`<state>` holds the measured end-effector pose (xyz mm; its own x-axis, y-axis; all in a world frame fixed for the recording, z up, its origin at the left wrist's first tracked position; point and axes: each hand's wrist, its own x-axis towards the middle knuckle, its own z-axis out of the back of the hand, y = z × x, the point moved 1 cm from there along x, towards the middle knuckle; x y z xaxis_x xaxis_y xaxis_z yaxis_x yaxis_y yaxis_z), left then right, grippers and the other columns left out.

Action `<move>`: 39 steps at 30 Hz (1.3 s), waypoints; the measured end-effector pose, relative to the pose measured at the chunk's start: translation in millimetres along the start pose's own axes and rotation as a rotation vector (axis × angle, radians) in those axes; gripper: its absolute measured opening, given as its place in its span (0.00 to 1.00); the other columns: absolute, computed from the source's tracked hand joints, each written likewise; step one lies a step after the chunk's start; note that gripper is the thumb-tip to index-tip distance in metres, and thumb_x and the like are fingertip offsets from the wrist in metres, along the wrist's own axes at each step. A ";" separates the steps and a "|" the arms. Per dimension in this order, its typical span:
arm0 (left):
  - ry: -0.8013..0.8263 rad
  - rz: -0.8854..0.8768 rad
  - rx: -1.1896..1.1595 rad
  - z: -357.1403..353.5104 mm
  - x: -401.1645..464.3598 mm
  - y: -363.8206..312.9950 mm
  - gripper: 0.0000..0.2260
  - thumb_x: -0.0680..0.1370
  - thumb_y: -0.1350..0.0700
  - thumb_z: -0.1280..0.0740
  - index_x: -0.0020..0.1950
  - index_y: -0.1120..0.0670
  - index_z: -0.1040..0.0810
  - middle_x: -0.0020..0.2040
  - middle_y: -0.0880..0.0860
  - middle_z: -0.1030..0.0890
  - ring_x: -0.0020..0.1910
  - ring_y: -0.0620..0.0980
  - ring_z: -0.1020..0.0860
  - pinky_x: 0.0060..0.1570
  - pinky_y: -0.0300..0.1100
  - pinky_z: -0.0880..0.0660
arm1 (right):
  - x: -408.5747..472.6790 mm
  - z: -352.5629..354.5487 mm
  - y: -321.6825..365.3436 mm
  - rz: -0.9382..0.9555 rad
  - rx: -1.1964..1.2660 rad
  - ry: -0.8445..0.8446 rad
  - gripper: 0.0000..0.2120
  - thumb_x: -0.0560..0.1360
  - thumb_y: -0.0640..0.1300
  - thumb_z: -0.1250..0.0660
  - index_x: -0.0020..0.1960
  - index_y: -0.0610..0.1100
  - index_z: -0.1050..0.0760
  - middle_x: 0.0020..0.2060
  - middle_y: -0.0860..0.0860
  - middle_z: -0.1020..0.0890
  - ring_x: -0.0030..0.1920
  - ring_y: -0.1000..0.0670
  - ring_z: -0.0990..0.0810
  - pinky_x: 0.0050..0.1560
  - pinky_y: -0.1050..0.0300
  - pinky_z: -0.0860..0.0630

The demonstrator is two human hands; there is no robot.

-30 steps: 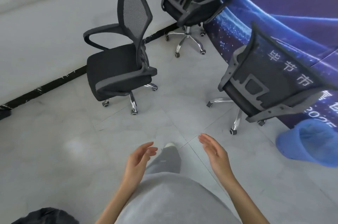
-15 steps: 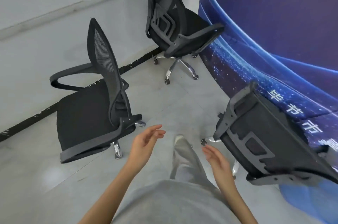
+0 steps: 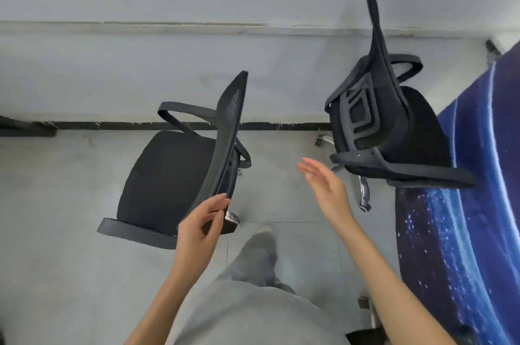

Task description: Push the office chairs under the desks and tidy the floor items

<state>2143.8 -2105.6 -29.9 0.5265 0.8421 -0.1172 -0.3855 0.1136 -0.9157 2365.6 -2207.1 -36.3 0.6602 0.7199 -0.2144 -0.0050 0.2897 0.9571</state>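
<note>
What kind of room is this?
Probably an office or event space: two black mesh office chairs on a grey tiled floor, beside a blue printed banner.

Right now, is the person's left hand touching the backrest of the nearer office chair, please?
Touching. In the head view, the left hand's fingertips rest on the lower edge of the nearer office chair's backrest, with no floor visible between them.

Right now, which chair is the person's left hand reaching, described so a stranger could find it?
Start at the black baseboard strip along the grey wall. Two black mesh office chairs stand before it; take the left chair, away from the blue banner. Its backrest is edge-on to the camera, and the left hand has its fingers at the backrest's lower edge, unlike the right chair.
</note>
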 end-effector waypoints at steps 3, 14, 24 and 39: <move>-0.106 -0.036 0.402 -10.5 45.7 -0.1 0.17 0.76 0.58 0.35 0.65 0.54 0.29 0.62 0.47 0.25 0.63 0.47 0.29 0.61 0.43 0.29 | 52.1 -14.3 11.7 0.045 -0.065 0.143 0.17 0.77 0.33 0.41 0.59 0.50 0.27 0.53 0.54 0.21 0.53 0.66 0.23 0.59 0.68 0.29; -0.122 0.364 0.587 -37.8 91.8 26.0 0.14 0.76 0.55 0.38 0.62 0.49 0.27 0.54 0.45 0.20 0.53 0.48 0.23 0.47 0.40 0.28 | 188.7 -77.6 45.2 0.781 -0.908 0.717 0.23 0.72 0.39 0.35 0.66 0.42 0.30 0.65 0.48 0.27 0.68 0.47 0.32 0.68 0.60 0.43; -0.477 0.555 0.694 -67.1 91.6 21.8 0.08 0.68 0.56 0.28 0.46 0.51 0.22 0.36 0.46 0.18 0.35 0.50 0.20 0.27 0.39 0.35 | 275.2 -135.3 40.6 1.222 -1.247 1.206 0.12 0.66 0.44 0.31 0.50 0.46 0.20 0.45 0.51 0.16 0.48 0.45 0.19 0.43 0.53 0.24; -0.633 0.887 0.781 -38.7 119.3 33.2 0.08 0.72 0.52 0.34 0.47 0.55 0.24 0.43 0.52 0.18 0.44 0.57 0.22 0.37 0.44 0.33 | 292.7 -185.5 45.5 1.300 -1.200 1.206 0.10 0.71 0.47 0.37 0.51 0.50 0.21 0.47 0.54 0.17 0.47 0.48 0.20 0.38 0.58 0.29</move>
<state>2223.1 -2021.8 -89.1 -0.4821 0.8611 -0.1614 -0.8524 -0.5036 -0.1407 2419.3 -1866.2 -91.7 -0.7868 0.5966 -0.1583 -0.6170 -0.7672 0.1754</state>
